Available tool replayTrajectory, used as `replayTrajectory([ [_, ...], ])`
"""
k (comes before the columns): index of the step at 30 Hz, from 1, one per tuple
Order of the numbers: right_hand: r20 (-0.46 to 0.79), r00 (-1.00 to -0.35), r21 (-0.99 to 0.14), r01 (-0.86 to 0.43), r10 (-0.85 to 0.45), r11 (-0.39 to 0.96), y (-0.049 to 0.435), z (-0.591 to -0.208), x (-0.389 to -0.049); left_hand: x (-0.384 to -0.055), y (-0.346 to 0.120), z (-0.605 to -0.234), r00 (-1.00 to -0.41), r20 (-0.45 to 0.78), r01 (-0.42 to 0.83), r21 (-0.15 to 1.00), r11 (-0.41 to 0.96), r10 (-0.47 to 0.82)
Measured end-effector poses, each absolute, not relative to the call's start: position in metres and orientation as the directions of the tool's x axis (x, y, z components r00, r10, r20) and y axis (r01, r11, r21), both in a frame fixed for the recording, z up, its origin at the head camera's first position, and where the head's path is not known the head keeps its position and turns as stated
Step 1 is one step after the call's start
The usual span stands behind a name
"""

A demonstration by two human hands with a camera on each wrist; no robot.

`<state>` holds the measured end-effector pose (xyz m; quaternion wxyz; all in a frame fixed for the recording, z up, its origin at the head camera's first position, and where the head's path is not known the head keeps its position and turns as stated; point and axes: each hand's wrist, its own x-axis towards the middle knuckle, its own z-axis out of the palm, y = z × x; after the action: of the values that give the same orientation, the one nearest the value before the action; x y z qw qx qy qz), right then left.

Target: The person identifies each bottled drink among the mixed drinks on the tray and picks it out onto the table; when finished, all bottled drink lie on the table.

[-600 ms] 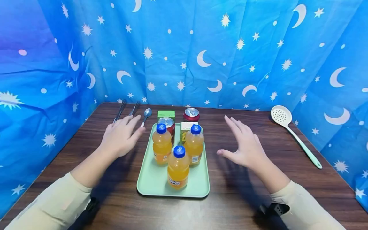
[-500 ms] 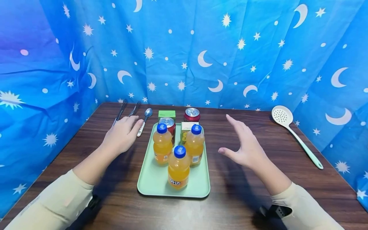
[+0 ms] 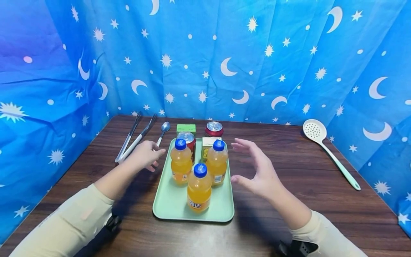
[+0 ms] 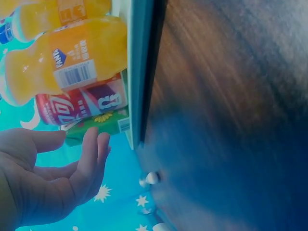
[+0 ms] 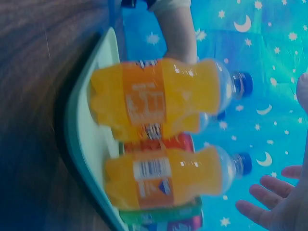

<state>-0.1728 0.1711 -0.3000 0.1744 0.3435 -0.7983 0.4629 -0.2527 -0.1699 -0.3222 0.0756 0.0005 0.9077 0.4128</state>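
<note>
A pale green tray (image 3: pixel 170 208) carries three orange soda bottles with blue caps: a front one (image 3: pixel 199 191), a left one (image 3: pixel 181 162) and a right one (image 3: pixel 217 162). Behind them are a red can (image 3: pixel 192 146), a yellow-green carton (image 3: pixel 205 148), a green box (image 3: pixel 186 128) and another red can (image 3: pixel 214 129). My left hand (image 3: pixel 144 155) hovers beside the tray's left edge, fingers loosely bent and holding nothing. In the left wrist view, its fingertips overlap a green carton (image 4: pixel 98 129). To the tray's right, my right hand (image 3: pixel 258 173) spreads thumb and fingers apart, near the right bottle.
Metal tongs (image 3: pixel 135 139) lie on the wooden table (image 3: pixel 273 228) at the back left, with a spoon (image 3: pixel 165 127) near them. On the right lies a skimmer (image 3: pixel 314 130) with a green handle. A blue star-and-moon curtain (image 3: pixel 205 53) surrounds the table.
My left hand has come down and toward the tray, its fingers bending and uncovering more of the tongs. The right hand has moved left, closer to the tray. The bottles stay where they were.
</note>
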Motion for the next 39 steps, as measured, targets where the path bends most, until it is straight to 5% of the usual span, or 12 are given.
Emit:
replayTrajectory([
  [15,0.599,-0.65,-0.667,-0.728,-0.467,0.158,0.132,-0.32,-0.164,-0.254,-0.157,-0.35,-0.95,-0.305,-0.196,0.752,0.629,0.068],
  [39,0.416,-0.784,-0.775,-0.571,-0.46,0.272,0.097,-0.342,-0.159,-0.254,-0.158,-0.361,-0.954,-0.289,-0.172,0.753,0.635,0.085],
])
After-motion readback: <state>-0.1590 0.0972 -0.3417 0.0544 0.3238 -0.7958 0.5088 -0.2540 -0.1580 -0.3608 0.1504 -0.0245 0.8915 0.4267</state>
